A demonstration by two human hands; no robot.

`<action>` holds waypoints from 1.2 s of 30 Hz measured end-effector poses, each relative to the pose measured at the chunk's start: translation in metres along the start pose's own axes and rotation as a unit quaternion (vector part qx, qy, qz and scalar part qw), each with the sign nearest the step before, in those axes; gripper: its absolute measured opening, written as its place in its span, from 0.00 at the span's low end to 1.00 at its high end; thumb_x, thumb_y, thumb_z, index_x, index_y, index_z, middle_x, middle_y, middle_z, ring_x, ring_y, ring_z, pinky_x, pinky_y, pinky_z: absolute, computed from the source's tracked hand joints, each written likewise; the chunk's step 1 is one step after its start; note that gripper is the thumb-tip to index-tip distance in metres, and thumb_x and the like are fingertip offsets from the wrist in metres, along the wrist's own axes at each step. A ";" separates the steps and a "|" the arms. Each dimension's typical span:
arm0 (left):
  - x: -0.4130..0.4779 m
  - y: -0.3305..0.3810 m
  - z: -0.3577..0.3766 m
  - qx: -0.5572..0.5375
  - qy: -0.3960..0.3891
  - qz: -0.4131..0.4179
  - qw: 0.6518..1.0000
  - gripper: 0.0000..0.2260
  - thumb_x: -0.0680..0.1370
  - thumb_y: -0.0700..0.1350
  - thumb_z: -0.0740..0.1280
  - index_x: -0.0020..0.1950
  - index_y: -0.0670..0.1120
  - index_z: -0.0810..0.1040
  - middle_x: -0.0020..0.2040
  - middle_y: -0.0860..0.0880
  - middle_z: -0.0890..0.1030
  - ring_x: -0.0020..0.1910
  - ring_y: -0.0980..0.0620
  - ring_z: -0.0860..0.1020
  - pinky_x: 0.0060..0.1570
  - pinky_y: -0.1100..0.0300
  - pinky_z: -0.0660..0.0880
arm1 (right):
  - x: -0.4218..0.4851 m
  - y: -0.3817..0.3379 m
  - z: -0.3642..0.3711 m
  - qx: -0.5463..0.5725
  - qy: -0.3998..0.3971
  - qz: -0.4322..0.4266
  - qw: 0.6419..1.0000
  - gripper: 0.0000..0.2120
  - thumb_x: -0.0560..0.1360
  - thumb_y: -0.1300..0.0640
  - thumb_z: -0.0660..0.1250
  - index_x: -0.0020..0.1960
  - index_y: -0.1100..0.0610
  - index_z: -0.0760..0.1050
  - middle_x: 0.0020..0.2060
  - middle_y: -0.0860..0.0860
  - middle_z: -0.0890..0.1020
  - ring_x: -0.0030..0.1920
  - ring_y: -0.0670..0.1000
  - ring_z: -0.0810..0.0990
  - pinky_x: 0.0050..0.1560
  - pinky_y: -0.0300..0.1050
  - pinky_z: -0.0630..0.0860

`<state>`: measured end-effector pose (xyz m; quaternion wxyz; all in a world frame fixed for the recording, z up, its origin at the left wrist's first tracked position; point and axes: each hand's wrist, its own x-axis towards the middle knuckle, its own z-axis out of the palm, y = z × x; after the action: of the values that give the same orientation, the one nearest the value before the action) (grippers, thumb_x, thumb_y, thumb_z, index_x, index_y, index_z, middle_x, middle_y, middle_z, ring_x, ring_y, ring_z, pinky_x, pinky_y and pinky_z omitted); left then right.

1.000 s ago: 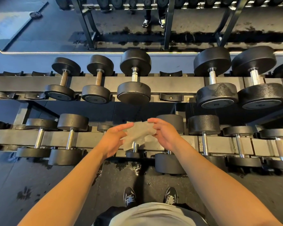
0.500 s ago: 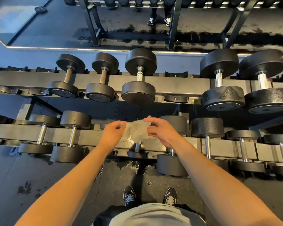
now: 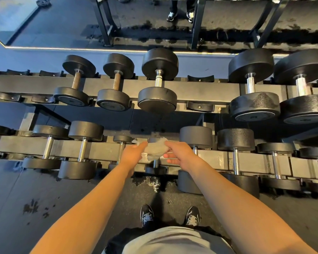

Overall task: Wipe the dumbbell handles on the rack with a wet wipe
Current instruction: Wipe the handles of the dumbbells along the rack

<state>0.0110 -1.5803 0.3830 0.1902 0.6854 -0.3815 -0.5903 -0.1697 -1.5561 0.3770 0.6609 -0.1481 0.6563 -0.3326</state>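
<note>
A pale grey wet wipe [image 3: 155, 150] is stretched between my two hands above the lower tier of the dumbbell rack [image 3: 99, 150]. My left hand [image 3: 133, 154] pinches its left edge and my right hand [image 3: 178, 154] pinches its right edge. Under the wipe sits a small dumbbell whose chrome handle [image 3: 155, 163] shows just below the cloth; most of that handle is hidden. Another small dumbbell handle [image 3: 121, 150] stands just left of my left hand. Black dumbbells with chrome or rusty handles fill both tiers.
The upper tier holds a mid-size dumbbell [image 3: 159, 83] straight ahead, with an empty cradle [image 3: 200, 106] to its right. Large dumbbells [image 3: 253, 85] sit at the right. A mirror [image 3: 117, 21] runs behind the rack. My shoes [image 3: 147, 216] stand on the dark rubber floor.
Both hands have moved forward and down with the wipe, from above the floor-side ends to over the small dumbbell's handle. The wipe is now bunched narrower between them.
</note>
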 end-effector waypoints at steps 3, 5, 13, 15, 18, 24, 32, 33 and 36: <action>0.003 -0.004 -0.003 -0.008 -0.002 0.014 1.000 0.19 0.80 0.59 0.67 0.65 0.48 0.78 0.60 0.52 0.79 0.62 0.47 0.74 0.63 0.52 0.68 | 0.001 0.004 -0.002 -0.001 -0.024 -0.009 1.000 0.14 0.82 0.52 0.66 0.59 0.61 0.78 0.41 0.53 0.80 0.36 0.47 0.80 0.36 0.40 0.78; 0.000 -0.002 -0.004 -0.024 -0.012 0.031 0.999 0.09 0.81 0.55 0.66 0.56 0.51 0.77 0.49 0.57 0.78 0.56 0.51 0.75 0.59 0.55 0.66 | 0.002 0.006 -0.003 -0.014 -0.032 -0.020 0.999 0.11 0.82 0.51 0.65 0.57 0.58 0.77 0.40 0.51 0.79 0.37 0.47 0.80 0.39 0.41 0.78; -0.001 0.008 -0.016 -0.012 -0.055 0.220 0.974 0.07 0.81 0.45 0.68 0.57 0.51 0.83 0.64 0.55 0.75 0.58 0.67 0.76 0.58 0.69 0.71 | 0.003 0.003 -0.001 0.031 -0.079 -0.052 0.995 0.15 0.81 0.51 0.66 0.64 0.59 0.77 0.54 0.54 0.85 0.55 0.50 0.85 0.56 0.47 0.81; -0.001 0.014 -0.022 0.051 -0.078 0.279 0.956 0.13 0.79 0.38 0.70 0.58 0.54 0.82 0.65 0.56 0.73 0.58 0.72 0.73 0.57 0.76 0.69 | 0.002 -0.002 0.000 0.111 -0.102 -0.057 0.987 0.17 0.83 0.50 0.64 0.66 0.59 0.76 0.59 0.56 0.84 0.58 0.52 0.84 0.60 0.50 0.80; 0.011 0.011 -0.030 0.157 -0.063 0.321 0.932 0.32 0.75 0.24 0.65 0.45 0.65 0.83 0.66 0.61 0.70 0.65 0.66 0.68 0.66 0.68 0.65 | 0.001 -0.010 0.001 0.230 -0.107 -0.058 0.966 0.23 0.83 0.43 0.59 0.65 0.61 0.77 0.61 0.57 0.81 0.59 0.56 0.83 0.62 0.55 0.79; 0.013 0.005 -0.035 0.169 -0.053 0.304 0.936 0.36 0.77 0.23 0.58 0.51 0.67 0.84 0.75 0.58 0.67 0.74 0.58 0.64 0.73 0.60 0.61 | -0.004 -0.019 0.007 0.132 -0.066 -0.112 0.983 0.12 0.80 0.65 0.66 0.63 0.56 0.78 0.56 0.56 0.83 0.55 0.54 0.84 0.54 0.49 0.81; -0.002 0.010 -0.028 -0.218 -0.197 0.062 0.954 0.17 0.84 0.45 0.56 0.72 0.49 0.74 0.69 0.42 0.77 0.66 0.40 0.77 0.64 0.38 0.76 | -0.005 -0.019 0.002 0.053 -0.146 -0.166 0.974 0.35 0.72 0.81 0.60 0.69 0.49 0.75 0.64 0.51 0.79 0.63 0.51 0.80 0.56 0.44 0.79; -0.003 0.011 -0.028 -0.223 -0.205 0.045 0.952 0.17 0.84 0.49 0.57 0.71 0.49 0.75 0.68 0.43 0.78 0.65 0.40 0.78 0.63 0.38 0.76 | -0.004 -0.019 0.002 0.027 -0.155 -0.174 0.972 0.37 0.71 0.81 0.60 0.70 0.49 0.74 0.66 0.51 0.78 0.63 0.51 0.80 0.56 0.44 0.78; 0.003 0.012 -0.021 -0.142 -0.167 0.044 0.975 0.14 0.82 0.50 0.66 0.67 0.50 0.79 0.64 0.47 0.81 0.63 0.45 0.80 0.59 0.45 0.79 | -0.005 -0.021 0.004 -0.007 -0.164 -0.182 0.970 0.39 0.71 0.80 0.61 0.74 0.50 0.70 0.66 0.50 0.77 0.63 0.51 0.80 0.56 0.44 0.78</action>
<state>0.0277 -1.5941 0.3946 0.2448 0.5261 -0.3500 -0.7354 -0.1702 -1.5692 0.3944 0.6868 -0.3217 0.5036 -0.4138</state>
